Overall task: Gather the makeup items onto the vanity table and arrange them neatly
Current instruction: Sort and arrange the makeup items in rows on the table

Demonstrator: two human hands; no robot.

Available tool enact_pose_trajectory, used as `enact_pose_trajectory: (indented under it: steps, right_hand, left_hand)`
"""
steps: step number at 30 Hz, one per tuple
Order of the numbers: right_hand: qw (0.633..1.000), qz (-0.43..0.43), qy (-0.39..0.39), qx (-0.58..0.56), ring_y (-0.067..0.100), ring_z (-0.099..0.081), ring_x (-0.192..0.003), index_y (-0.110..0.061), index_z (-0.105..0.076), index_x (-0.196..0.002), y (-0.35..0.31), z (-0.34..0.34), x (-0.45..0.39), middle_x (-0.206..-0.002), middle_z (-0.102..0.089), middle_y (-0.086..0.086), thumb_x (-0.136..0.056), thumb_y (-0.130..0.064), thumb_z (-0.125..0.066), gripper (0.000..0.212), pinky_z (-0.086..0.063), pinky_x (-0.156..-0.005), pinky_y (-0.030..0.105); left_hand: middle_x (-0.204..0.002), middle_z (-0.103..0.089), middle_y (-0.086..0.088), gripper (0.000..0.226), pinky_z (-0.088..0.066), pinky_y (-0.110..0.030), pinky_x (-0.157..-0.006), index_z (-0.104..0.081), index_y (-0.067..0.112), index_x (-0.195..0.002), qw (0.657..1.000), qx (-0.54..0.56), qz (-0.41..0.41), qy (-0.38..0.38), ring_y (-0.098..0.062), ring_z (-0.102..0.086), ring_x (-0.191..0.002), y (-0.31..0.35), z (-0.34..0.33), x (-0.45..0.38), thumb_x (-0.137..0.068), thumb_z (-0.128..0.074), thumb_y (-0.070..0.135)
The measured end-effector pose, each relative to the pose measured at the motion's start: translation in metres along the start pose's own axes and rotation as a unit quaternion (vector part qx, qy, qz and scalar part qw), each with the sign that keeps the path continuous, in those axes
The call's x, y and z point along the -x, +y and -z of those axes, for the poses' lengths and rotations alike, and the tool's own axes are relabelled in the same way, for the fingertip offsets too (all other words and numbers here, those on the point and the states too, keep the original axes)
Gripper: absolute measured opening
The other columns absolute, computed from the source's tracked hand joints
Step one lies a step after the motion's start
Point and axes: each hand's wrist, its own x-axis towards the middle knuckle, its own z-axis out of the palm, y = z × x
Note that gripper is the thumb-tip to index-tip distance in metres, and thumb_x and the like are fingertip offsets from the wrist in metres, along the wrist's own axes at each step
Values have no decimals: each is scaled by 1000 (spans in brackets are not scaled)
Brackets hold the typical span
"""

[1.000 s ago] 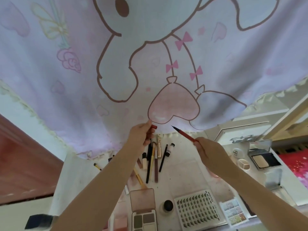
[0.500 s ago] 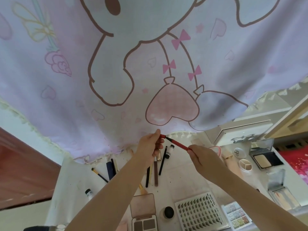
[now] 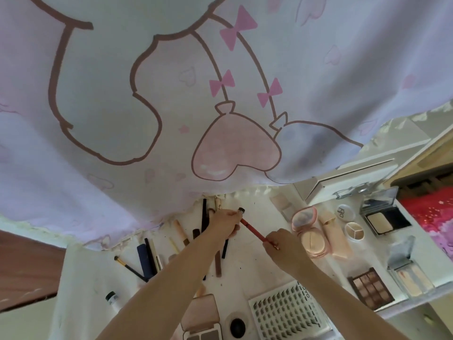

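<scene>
We hold the red pencil [image 3: 253, 232] over the middle of the white table [image 3: 257, 263], our right hand [image 3: 284, 251] pinching its near end, our left hand [image 3: 224, 225] gripping the far end. Loose pens and brushes [image 3: 147, 258] lie at nine o'clock, the pink compact [image 3: 310, 231] at three.

We see a soft matt cloth curtain [image 3: 220, 94] printed with hearts above the white cloth table cover [image 3: 257, 266]. The pink compact [image 3: 310, 231] looks like glossy plastic, the red pencil [image 3: 252, 231] smooth.
</scene>
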Motion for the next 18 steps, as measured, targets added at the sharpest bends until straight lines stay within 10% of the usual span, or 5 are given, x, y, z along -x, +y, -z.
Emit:
enact_pose_trajectory:
  steps: [7,12,18]
  right_hand:
    - [990,-135,-29,-16,18,-57,-97,-10,-65,-99,23,-35,-29,-104,-61,6,-89,-25,-46,26,-36,-73,18]
    - [983,-178,-33,-6,22,-58,-95,-7,-62,-99,34,-43,-44,-104,-60,7,-90,-25,-42,28,-45,-79,27]
    - [981,-188,-35,20,25,-57,-96,-9,-58,-101,37,-43,-53,-104,-57,8,-89,-29,-45,27,-44,-77,30]
  left_hand:
    - [-88,-57,-3,9,-40,-18,-46,-49,11,-88,977,-211,-32,25,-6,-53,-55,5,-38,-62,-87,-56,16]
    - [-91,-63,-9,9,-50,-34,-79,-50,10,-84,955,-295,-37,16,-26,-65,-85,10,-57,-94,-86,-56,16]
    - [-61,-45,3,27,-32,-22,-49,-41,13,-64,926,-376,-28,-7,-18,-49,-67,3,-63,-107,-88,-50,22]
